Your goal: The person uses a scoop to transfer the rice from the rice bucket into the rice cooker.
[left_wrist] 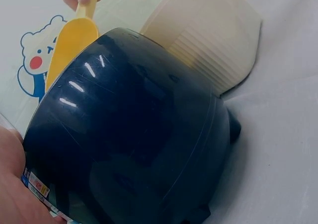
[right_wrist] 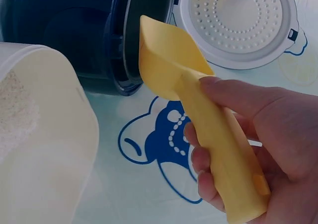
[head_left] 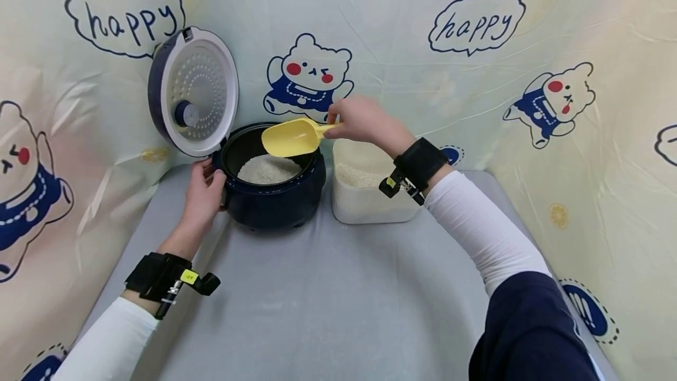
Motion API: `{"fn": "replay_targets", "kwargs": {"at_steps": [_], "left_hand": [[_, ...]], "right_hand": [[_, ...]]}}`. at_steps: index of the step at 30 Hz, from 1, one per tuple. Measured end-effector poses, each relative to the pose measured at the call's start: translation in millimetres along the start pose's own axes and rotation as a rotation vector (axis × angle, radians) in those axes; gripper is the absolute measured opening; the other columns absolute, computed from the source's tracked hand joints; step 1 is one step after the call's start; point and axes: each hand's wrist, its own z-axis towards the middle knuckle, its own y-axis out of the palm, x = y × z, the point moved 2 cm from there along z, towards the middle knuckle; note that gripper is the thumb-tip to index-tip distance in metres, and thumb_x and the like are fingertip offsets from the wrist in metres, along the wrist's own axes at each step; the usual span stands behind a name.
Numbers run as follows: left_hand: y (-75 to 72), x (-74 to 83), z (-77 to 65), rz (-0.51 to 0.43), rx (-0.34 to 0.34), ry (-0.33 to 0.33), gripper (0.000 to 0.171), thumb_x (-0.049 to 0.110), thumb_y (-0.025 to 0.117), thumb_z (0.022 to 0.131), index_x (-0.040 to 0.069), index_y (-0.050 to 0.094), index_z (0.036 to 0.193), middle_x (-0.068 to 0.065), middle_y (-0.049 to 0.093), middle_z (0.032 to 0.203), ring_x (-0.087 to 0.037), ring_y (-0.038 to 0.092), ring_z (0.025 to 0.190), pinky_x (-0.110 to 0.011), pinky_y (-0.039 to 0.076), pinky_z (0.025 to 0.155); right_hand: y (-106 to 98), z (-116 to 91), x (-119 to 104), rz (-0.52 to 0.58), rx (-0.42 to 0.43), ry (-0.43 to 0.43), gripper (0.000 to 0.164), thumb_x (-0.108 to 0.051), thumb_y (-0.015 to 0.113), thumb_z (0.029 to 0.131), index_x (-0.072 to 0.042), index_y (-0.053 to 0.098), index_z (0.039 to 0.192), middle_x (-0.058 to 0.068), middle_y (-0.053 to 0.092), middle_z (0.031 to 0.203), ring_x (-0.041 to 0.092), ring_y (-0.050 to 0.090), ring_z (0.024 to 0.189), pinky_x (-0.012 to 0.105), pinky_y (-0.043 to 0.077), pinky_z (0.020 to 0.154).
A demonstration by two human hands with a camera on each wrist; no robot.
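Observation:
My right hand [head_left: 365, 122] grips a yellow scoop [head_left: 290, 137] by its handle, thumb along the top in the right wrist view. The scoop's bowl hangs tilted over the mouth of a dark blue rice cooker [head_left: 270, 207]; no rice shows inside the scoop [right_wrist: 171, 52]. White rice [head_left: 268, 169] lies heaped in the cooker's dark inner pot. At the cooker's left side, my left hand [head_left: 203, 193] holds its side near the hinge, with some fingers hidden behind. The cooker's lid [head_left: 201, 90] stands raised at the back left.
Right beside the cooker stands a cream-white rice container [head_left: 370, 210] with rice [head_left: 355, 176] in it, under my right forearm. A grey cloth [head_left: 317, 298] covers the table. Patterned curtain [head_left: 391, 28] hangs close behind and along both sides.

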Motion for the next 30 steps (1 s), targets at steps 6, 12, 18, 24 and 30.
{"fn": "replay_targets", "kwargs": {"at_steps": [6, 12, 18, 24, 30], "left_hand": [[1.5, -0.6, -0.7, -0.002, 0.003, -0.002, 0.061, 0.03, 0.034, 0.109, 0.007, 0.018, 0.164, -0.02, 0.026, 0.167, -0.036, 0.03, 0.152, -0.042, 0.053, 0.066], [1.5, -0.3, 0.2, 0.005, 0.011, 0.018, 0.06, 0.029, 0.033, 0.109, 0.006, 0.019, 0.163, -0.021, 0.027, 0.166, -0.037, 0.03, 0.151, -0.046, 0.051, 0.072], [1.2, -0.3, 1.3, 0.0, 0.007, 0.019, 0.061, 0.028, 0.033, 0.109, 0.006, 0.019, 0.163, -0.022, 0.027, 0.166, -0.037, 0.029, 0.151, -0.043, 0.052, 0.066], [2.2, 0.1, 0.0, 0.007, 0.003, 0.009, 0.061, 0.029, 0.032, 0.109, 0.006, 0.018, 0.164, -0.021, 0.026, 0.167, -0.037, 0.029, 0.151, -0.049, 0.051, 0.073], [2.1, 1.7, -2.3, 0.013, 0.004, 0.012, 0.061, 0.03, 0.033, 0.109, 0.006, 0.018, 0.163, -0.022, 0.026, 0.167, -0.039, 0.029, 0.152, -0.051, 0.05, 0.075]], "right_hand": [[8.0, -6.3, 19.1, 0.193, -0.031, 0.011, 0.028, -0.033, 0.071, 0.099, -0.006, 0.075, 0.105, 0.01, 0.068, 0.093, 0.024, 0.058, 0.075, 0.03, 0.051, 0.067], [14.0, -18.5, 49.3, 0.4, -0.073, 0.043, 0.03, -0.037, 0.068, 0.1, -0.007, 0.074, 0.103, 0.012, 0.065, 0.087, 0.027, 0.057, 0.067, 0.031, 0.05, 0.061], [16.2, -40.5, 77.2, 0.53, -0.081, 0.1, 0.031, -0.037, 0.067, 0.102, -0.006, 0.073, 0.105, 0.009, 0.06, 0.08, 0.025, 0.053, 0.064, 0.03, 0.044, 0.059], [16.6, -63.5, 103.6, 0.575, -0.066, 0.159, 0.034, -0.038, 0.065, 0.104, -0.006, 0.072, 0.106, 0.009, 0.06, 0.08, 0.022, 0.052, 0.064, 0.031, 0.044, 0.059], [16.0, -86.1, 126.4, 0.574, -0.063, 0.196, 0.036, -0.041, 0.063, 0.105, -0.006, 0.071, 0.109, 0.014, 0.061, 0.085, 0.023, 0.052, 0.065, 0.037, 0.047, 0.062]]}}
